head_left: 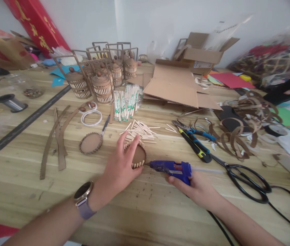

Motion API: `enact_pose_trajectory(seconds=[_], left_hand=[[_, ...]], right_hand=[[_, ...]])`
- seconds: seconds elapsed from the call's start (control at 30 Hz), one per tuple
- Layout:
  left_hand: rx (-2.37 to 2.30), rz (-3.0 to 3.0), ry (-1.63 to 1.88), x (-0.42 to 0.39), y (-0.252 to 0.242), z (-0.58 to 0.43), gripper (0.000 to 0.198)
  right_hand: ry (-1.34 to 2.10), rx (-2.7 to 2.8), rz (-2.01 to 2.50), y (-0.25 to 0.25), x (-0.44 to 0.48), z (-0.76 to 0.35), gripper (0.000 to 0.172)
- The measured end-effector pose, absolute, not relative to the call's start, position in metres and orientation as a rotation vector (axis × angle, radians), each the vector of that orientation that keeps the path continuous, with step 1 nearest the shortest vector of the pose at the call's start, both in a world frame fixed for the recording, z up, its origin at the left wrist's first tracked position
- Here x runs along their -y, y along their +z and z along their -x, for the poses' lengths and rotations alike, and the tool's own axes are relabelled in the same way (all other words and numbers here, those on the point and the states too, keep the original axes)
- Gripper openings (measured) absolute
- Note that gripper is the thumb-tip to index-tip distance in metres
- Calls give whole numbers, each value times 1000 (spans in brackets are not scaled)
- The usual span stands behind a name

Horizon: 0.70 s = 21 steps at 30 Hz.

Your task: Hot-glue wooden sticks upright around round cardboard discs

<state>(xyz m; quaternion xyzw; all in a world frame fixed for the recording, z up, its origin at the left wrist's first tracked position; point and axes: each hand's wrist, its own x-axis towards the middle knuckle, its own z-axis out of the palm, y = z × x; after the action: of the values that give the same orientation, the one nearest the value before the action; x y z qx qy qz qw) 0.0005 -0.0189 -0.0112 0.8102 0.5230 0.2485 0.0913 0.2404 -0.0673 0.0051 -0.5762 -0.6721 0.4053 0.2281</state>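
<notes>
My left hand (120, 164), a watch on its wrist, spans a round cardboard base (139, 155) and grips its edge. Short pale sticks stand around the base's rim; my fingers hide part of it. In my right hand (198, 189) is a blue hot glue gun (171, 169), its nozzle touching or very near the base's right edge. Just beyond the base lies a loose pile of short wooden sticks (143, 131). To the left rests a second round cardboard base (91, 142) with a corrugated rim, a pen-like tool (106, 124) beside it.
Several lantern-like cardboard pots (102, 89) with tall handles stand at the back, near wrapped chopsticks (126, 104). Cardboard sheets (171, 83) lie behind. Pliers (180, 126), a utility knife (196, 143), black scissors (247, 181) and curled strips (242, 131) occupy the right. Cardboard strips (60, 147) lie left.
</notes>
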Motion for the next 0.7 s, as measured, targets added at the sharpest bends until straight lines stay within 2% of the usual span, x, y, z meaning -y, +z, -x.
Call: enact_pose_trajectory(seconds=[0.4,0.7], left_hand=[[-1539,-2429,768,19,-12,0,102],[-1545,-2430,749,21,-12,0,98]], right_hand=[[1043,1913,1561,1,67,-239,29],[1016,1938,1562,2,67,-239,35]])
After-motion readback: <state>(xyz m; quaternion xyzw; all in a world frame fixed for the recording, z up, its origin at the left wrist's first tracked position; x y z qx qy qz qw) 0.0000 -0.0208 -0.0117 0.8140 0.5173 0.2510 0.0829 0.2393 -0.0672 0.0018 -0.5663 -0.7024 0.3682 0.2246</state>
